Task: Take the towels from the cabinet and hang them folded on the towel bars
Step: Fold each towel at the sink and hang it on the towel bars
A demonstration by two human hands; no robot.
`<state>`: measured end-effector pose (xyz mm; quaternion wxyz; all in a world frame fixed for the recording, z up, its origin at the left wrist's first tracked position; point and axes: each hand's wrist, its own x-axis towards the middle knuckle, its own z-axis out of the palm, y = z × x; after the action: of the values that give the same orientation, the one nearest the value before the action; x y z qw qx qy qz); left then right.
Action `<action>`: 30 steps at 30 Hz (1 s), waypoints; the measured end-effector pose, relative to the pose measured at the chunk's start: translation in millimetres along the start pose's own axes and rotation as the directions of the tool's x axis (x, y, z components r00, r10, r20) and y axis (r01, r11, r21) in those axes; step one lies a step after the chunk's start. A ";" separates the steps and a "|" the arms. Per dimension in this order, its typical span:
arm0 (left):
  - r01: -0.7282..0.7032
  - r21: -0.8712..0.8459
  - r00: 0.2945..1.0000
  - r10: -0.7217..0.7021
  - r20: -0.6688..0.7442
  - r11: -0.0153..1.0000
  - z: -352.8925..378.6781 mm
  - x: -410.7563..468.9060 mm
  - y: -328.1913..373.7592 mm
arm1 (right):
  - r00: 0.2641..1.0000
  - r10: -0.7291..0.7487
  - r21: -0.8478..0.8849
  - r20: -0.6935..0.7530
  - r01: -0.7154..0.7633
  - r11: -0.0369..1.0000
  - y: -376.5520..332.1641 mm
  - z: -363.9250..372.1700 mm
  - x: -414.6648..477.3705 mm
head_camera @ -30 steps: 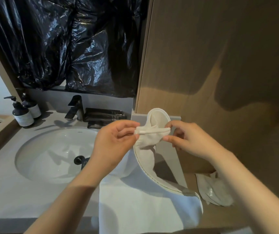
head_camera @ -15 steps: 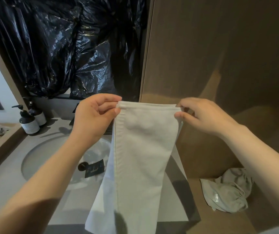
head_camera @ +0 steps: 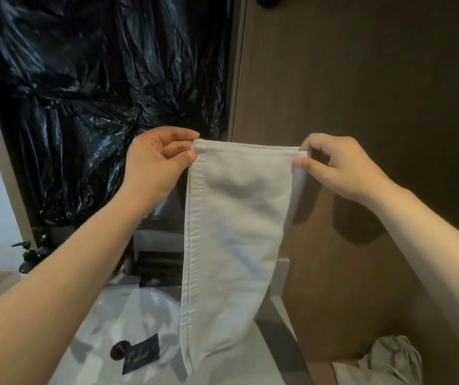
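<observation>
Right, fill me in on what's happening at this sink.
A person is holding a white towel up by its top edge. The left grip pinches one top corner and the right grip pinches the other. The towel hangs long and narrow, apparently folded lengthwise, in front of the sink. Black plastic sheeting covers the wall behind, and a crumpled cloth lies at the lower right. No towel bar is in view, so the towel is not yet hung.
</observation>
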<state>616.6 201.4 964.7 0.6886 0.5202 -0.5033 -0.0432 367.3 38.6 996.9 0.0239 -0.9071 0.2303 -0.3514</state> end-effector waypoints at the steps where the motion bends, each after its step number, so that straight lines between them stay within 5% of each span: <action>1: -0.013 -0.001 1.000 0.013 -0.010 1.000 0.5 3.7 3.3 | 1.000 -0.012 0.014 -0.022 0.013 1.000 -1.8 -4.4 2.5; 9: -0.052 0.015 0.996 0.053 -0.075 0.999 0.3 18.5 11.2 | 0.987 -0.010 0.110 -0.158 0.028 0.994 -7.6 -8.6 10.5; 25: -0.080 -0.125 0.997 0.080 0.001 0.989 29.8 4.9 29.2 | 0.994 0.085 0.068 0.074 -0.090 0.994 -6.5 -3.8 -19.6; 30: -0.131 -0.081 0.991 0.133 0.017 0.988 38.8 1.0 38.6 | 1.000 0.007 0.106 -0.028 -0.004 0.994 -37.1 13.0 -17.7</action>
<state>570.6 192.2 992.9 0.7044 0.4575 -0.5421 -0.0233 379.2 77.9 983.7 0.0699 -0.8988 0.2141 -0.3760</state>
